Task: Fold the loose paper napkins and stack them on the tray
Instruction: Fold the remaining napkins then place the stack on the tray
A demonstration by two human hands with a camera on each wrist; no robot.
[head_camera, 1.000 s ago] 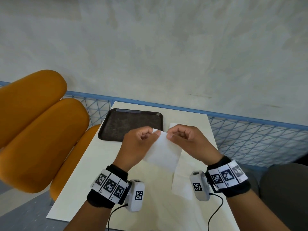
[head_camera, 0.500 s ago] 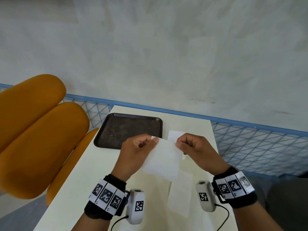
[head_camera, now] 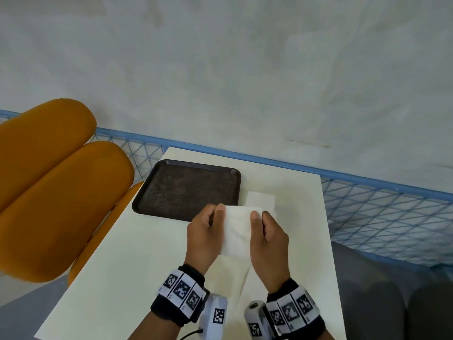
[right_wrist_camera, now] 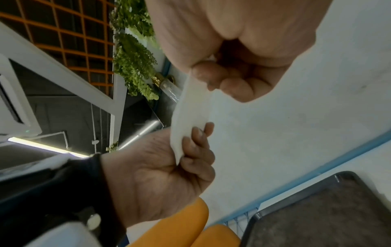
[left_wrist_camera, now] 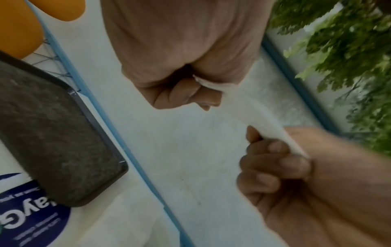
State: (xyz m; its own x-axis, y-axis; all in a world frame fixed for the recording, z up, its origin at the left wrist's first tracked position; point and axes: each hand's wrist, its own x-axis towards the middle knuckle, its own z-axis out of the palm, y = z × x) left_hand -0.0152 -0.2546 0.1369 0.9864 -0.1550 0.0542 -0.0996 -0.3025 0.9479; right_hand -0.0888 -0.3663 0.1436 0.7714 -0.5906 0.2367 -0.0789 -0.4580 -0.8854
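Left hand (head_camera: 204, 233) and right hand (head_camera: 268, 231) pinch napkin (head_camera: 237, 229) top corners above counter (head_camera: 122, 278); uneven pull risks skewed crease or tear.

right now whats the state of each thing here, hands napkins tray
left hand: pinches the held napkin's left top corner
right hand: pinches its right top corner
held napkin: lifted off the table, hanging between both hands
napkins on the table: lying flat, right of the tray and under the hands
tray: on the table, no napkins on it yet
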